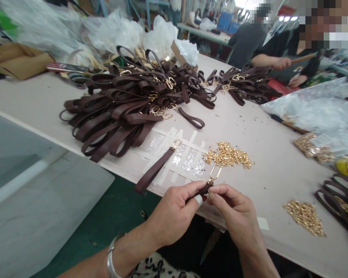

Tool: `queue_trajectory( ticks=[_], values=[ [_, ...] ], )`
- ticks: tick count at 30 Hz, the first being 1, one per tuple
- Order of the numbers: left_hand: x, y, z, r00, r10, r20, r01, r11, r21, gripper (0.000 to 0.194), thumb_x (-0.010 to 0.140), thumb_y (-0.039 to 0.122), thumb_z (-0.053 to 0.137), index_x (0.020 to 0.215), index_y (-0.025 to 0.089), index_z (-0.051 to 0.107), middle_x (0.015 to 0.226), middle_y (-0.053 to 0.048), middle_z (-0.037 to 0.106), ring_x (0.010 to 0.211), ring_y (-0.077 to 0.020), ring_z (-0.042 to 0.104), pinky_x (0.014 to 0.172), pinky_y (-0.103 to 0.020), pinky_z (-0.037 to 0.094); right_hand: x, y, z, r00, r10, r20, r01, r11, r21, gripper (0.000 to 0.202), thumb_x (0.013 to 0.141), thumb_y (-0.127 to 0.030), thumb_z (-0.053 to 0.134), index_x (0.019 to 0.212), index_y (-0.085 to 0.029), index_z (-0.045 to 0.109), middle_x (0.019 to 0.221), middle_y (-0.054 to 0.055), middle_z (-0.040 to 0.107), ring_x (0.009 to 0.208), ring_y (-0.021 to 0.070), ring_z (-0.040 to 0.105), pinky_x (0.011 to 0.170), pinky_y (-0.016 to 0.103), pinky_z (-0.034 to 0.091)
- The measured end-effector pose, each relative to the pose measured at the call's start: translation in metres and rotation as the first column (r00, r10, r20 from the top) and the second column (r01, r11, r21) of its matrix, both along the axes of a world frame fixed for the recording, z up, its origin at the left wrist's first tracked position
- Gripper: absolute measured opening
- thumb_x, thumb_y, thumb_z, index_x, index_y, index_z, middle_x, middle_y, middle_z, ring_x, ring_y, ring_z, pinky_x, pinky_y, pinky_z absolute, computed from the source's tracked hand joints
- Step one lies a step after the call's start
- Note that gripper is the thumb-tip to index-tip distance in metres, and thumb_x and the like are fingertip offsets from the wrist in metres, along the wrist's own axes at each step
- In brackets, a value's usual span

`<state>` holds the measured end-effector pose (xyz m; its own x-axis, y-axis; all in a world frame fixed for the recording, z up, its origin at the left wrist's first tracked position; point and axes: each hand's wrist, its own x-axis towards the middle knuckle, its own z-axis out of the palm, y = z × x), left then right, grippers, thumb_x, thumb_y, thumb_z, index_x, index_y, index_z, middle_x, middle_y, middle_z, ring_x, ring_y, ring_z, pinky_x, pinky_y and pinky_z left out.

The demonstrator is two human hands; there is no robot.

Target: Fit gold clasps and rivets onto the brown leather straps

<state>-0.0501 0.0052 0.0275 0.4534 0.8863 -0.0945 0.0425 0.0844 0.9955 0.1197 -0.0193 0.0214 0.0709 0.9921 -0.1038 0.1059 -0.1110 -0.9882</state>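
A dark brown leather strap [204, 190] with a gold oval clasp [215, 172] is pinched in my left hand [176, 210], near the table's front edge. White tape wraps one finger of that hand. My right hand [234, 208] has thumb and forefinger pressed together at the strap's end by the clasp; a small gold piece shows there, too small to make out fully. Another brown strap [155, 170] with a gold clasp lies to the left. Just beyond my hands sits a pile of small gold pieces [229, 155].
A large heap of brown straps [127, 104] covers the back left of the table [266, 154]. More gold pieces [304, 217] and straps [336, 197] lie at right. Plastic bags [324, 108] and a person [290, 58] holding a tool are beyond.
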Motion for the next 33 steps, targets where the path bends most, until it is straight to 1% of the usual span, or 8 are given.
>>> queue_trajectory(
  ticks=[5,10,12,15,17,20,25,33],
  values=[
    [-0.006,-0.008,0.0,0.974,-0.044,-0.222,0.088,0.977,0.194,0.053,0.09,0.005,0.047,0.131,0.034,0.063,0.091,0.004,0.074,0.097,-0.017,0.068,0.092,-0.026,0.05,-0.006,-0.011,-0.012,0.972,-0.074,-0.222,0.066,0.997,-0.046,0.017,0.082,-0.031,0.075,0.078,-0.02,0.063,0.076,-0.001,0.071,0.072,0.0127,0.068,0.07,0.024,0.057],
    [0.0,-0.015,-0.008,0.976,-0.072,-0.206,0.117,0.969,0.217,0.053,0.093,0.011,0.046,0.14,0.031,0.054,0.103,-0.001,0.073,0.095,-0.0176,0.068,0.091,-0.029,0.052,-0.014,-0.018,-0.019,0.929,-0.156,-0.336,0.133,0.987,-0.092,0.027,0.082,-0.034,0.075,0.077,-0.021,0.052,0.074,-0.004,0.067,0.067,0.0122,0.067,0.062,0.024,0.057],
    [0.005,-0.016,-0.012,0.987,-0.105,-0.123,0.116,0.99,0.085,0.051,0.095,0.017,0.044,0.145,0.03,0.048,0.098,-0.001,0.073,0.084,-0.0169,0.067,0.081,-0.029,0.056,-0.012,-0.019,-0.016,0.953,-0.166,-0.254,0.155,0.986,-0.063,0.024,0.086,-0.036,0.071,0.08,-0.021,0.052,0.07,-0.004,0.066,0.062,0.0126,0.065,0.058,0.024,0.055],
    [0.008,-0.015,-0.014,0.994,-0.094,-0.057,0.088,0.991,-0.102,0.046,0.098,0.03,0.045,0.144,0.032,0.048,0.108,-0.003,0.07,0.074,-0.0143,0.061,0.068,-0.026,0.054,0.009,-0.023,-0.011,0.977,-0.181,0.115,0.173,0.982,0.081,0.013,0.089,-0.032,0.067,0.089,-0.022,0.059,0.076,-0.002,0.068,0.069,0.0138,0.065,0.066,0.026,0.054],
    [0.005,-0.013,-0.012,0.995,-0.054,-0.087,0.045,0.993,-0.106,0.044,0.098,0.036,0.048,0.141,0.033,0.053,0.118,-0.003,0.067,0.074,-0.0135,0.059,0.068,-0.026,0.052,0.033,-0.028,-0.009,0.874,-0.242,0.422,0.167,0.964,0.207,0.01,0.089,-0.029,0.066,0.096,-0.023,0.064,0.085,-0.001,0.07,0.078,0.0149,0.066,0.074,0.028,0.053],
    [-0.001,-0.009,-0.009,0.991,0.007,-0.13,-0.026,0.99,-0.141,0.042,0.097,0.039,0.048,0.137,0.027,0.059,0.097,-0.003,0.069,0.072,-0.0143,0.056,0.071,-0.027,0.048,0.068,-0.037,-0.013,0.668,-0.3,0.681,0.097,0.942,0.32,0.012,0.09,-0.028,0.064,0.101,-0.024,0.065,0.089,-0.001,0.07,0.081,0.0156,0.067,0.078,0.029,0.052],
    [0.003,-0.003,-0.005,0.995,0.103,-0.019,-0.104,0.945,-0.311,0.035,0.09,0.032,0.061,0.122,0.023,0.07,0.082,-0.001,0.069,0.081,-0.0157,0.059,0.081,-0.027,0.047,0.093,-0.047,-0.024,0.531,-0.244,0.811,-0.067,0.942,0.328,0.014,0.092,-0.024,0.059,0.106,-0.023,0.063,0.094,0.001,0.069,0.086,0.0161,0.067,0.079,0.028,0.051],
    [0.009,0.0,-0.004,0.97,0.094,0.223,0.007,0.911,-0.412,0.025,0.08,0.014,0.071,0.104,0.021,0.073,0.085,0.001,0.071,0.071,-0.009,0.06,0.069,-0.018,0.05,0.087,-0.041,-0.027,0.505,-0.275,0.818,-0.083,0.928,0.364,0.018,0.092,-0.022,0.061,0.11,-0.022,0.061,0.094,0.001,0.069,0.085,0.015,0.066,0.081,0.028,0.052]
  ],
)
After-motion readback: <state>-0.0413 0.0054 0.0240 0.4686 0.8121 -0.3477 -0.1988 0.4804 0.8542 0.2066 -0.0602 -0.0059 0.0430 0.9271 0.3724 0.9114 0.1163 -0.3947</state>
